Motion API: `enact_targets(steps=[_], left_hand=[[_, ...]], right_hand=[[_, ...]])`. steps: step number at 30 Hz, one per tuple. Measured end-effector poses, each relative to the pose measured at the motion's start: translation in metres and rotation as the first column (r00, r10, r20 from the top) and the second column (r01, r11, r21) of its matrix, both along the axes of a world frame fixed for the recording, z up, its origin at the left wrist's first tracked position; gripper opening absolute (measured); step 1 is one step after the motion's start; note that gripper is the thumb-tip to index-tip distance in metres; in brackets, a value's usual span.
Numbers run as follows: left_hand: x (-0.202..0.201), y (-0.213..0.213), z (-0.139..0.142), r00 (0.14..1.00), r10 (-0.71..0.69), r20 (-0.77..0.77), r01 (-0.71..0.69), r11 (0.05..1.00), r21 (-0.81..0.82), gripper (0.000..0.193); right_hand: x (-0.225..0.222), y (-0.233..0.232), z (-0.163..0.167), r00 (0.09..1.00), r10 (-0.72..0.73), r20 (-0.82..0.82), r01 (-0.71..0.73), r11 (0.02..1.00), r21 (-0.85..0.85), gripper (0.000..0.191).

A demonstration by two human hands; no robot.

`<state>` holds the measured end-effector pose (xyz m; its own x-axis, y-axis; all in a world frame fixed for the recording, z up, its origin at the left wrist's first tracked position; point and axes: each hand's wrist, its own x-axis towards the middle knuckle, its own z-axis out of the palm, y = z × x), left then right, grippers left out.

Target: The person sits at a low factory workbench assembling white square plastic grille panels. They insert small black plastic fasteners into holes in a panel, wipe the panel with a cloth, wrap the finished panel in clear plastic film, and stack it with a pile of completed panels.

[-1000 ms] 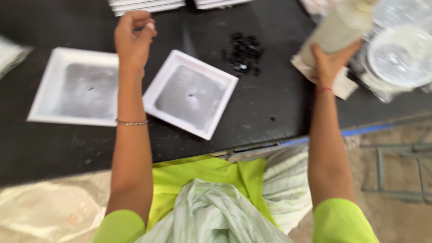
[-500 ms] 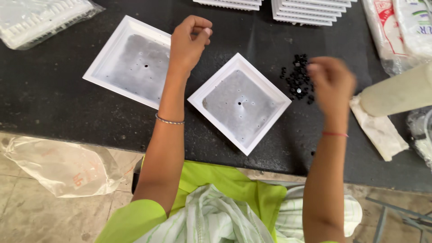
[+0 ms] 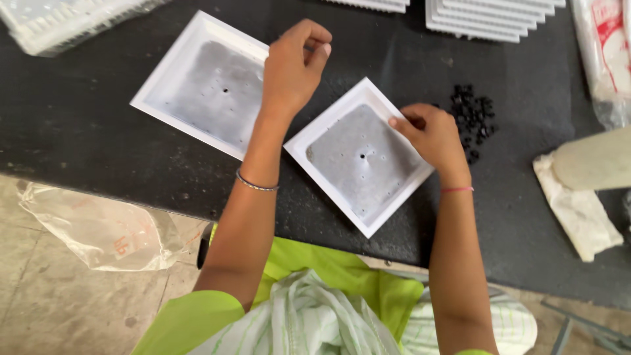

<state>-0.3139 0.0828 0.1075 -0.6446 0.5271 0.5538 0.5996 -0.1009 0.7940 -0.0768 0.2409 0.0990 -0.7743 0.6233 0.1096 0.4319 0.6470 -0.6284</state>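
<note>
Right hand (image 3: 430, 135) pinched upper edge of near white square tray (image 3: 360, 158), steadying. Left hand (image 3: 292, 62) curled shut above; contents unclear. Black beads (image 3: 472, 118) just right of grip. Next: careful seating into tray holes.

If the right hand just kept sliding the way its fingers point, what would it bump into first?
The right hand rests at the right edge of the near white square tray, fingers pointing left across it. Going on, it would probably cross that tray's grey inside, then meet the left hand's wrist, though height is hard to judge.
</note>
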Motion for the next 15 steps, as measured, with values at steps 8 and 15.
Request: enact_targets(steps=[8,15], left_hand=[[0.004,-0.008,0.008,0.987,-0.142,-0.076,0.137,0.988,-0.066,0.015],[0.007,-0.007,0.012,0.995,-0.082,-0.063,0.079,0.995,-0.054,0.01]], right_hand=[[0.0,0.0,-0.002,0.999,-0.003,-0.036,0.002,1.0,-0.021,0.035],[-0.006,-0.008,0.002,0.999,-0.035,-0.021,0.036,0.998,0.056,0.033]])
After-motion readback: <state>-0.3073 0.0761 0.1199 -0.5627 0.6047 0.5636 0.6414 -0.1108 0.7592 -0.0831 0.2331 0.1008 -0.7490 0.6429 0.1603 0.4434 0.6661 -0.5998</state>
